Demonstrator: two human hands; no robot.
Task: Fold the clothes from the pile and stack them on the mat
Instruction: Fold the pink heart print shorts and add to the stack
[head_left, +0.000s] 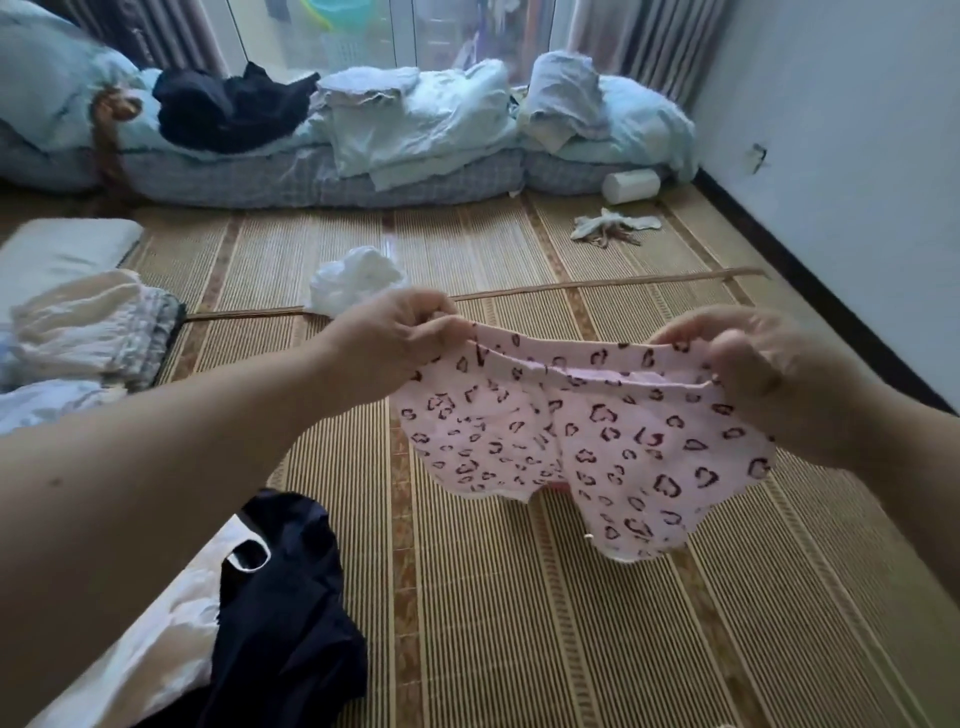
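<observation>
- The pink shorts (597, 441), printed with dark hearts, are held in the air above the woven mat (519, 623). They are stretched between both hands, with the waistband uppermost and the two legs hanging down.
- The left end of the waistband is pinched by the left hand (395, 332), whose fingers (441, 327) are curled tightly onto the fabric edge.
- The right end of the waistband is gripped by the right hand (753, 374). Its fingers (727, 348) are bent over the top of the band, and the cloth is bunched beneath them.
- Between the two hands the waistband is drawn nearly straight, with a slight sag and a narrow fold along it.
- A dark navy garment (285, 597) is seen crumpled on the mat at the lower left, partly draped over a white garment (140, 654).
- Further left, a stack of folded pale clothes (88, 327) is seen at the mat's edge, with a white pillow (62, 249) just beyond it.
- A crumpled white cloth (358, 280) is seen on the mat just past the left hand.
- Along the far side, light-blue bedding (415, 119) is heaped on a checked mattress (311, 182), and a black garment (228, 104) is spread over part of it.
- A white roll (631, 184) and a small pale rag (613, 228) are seen near the wall (857, 156) on the right.
</observation>
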